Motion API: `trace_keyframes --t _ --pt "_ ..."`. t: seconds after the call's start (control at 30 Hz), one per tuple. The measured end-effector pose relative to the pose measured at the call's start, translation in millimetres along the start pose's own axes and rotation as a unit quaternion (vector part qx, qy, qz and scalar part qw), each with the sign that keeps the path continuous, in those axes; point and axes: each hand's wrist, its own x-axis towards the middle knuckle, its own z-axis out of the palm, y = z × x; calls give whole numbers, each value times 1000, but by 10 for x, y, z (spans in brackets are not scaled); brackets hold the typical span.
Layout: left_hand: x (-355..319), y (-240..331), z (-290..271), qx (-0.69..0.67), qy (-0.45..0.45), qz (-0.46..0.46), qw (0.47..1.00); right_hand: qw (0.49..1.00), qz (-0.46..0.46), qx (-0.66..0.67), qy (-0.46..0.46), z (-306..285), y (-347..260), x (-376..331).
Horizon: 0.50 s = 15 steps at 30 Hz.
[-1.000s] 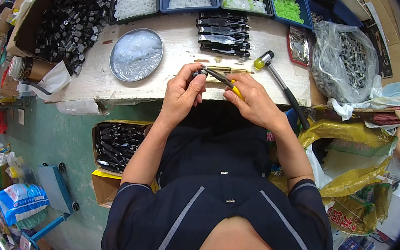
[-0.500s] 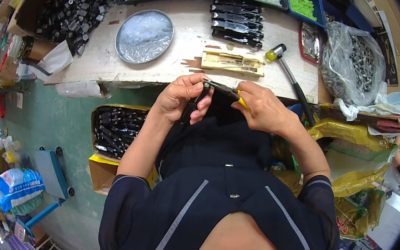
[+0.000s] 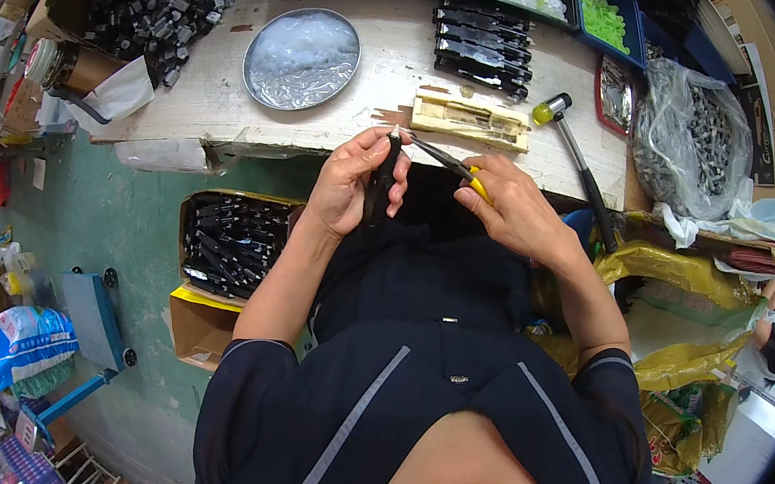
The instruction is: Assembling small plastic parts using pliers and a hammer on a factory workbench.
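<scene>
My left hand (image 3: 356, 183) is closed around a slim black part (image 3: 382, 183), held roughly upright just off the table's front edge. A small whitish bit shows at its top end, too small to name. In my right hand (image 3: 513, 202) are pliers (image 3: 443, 157) with yellow grips, their dark jaws pointing left toward that top end. Whether the jaws touch it, I cannot tell. On the table just beyond my hands lies a cream-coloured block (image 3: 469, 120) with a slot along it. A stack of similar black parts (image 3: 482, 45) sits behind the block.
A hammer (image 3: 573, 156) lies at the right, beside a clear bag of metal pieces (image 3: 691, 132). A round metal dish (image 3: 302, 59) holds clear gel-like stuff. Trays of white and green pieces (image 3: 604, 19) line the back. A box of black parts (image 3: 233, 246) stands left, below table height.
The view has shifted a little, so the table's things appear further right. The pliers' jaws have drawn slightly away from my left fingers, and the black part stands more upright.
</scene>
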Motion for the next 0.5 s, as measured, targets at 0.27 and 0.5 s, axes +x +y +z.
trace_keyframes --t 0.27,0.5 --pt "-39 -5 51 123 43 57 990 999 23 11 -36 5 -81 27" --pt "-88 -44 66 272 99 103 952 999 17 18 -29 -5 -109 12"
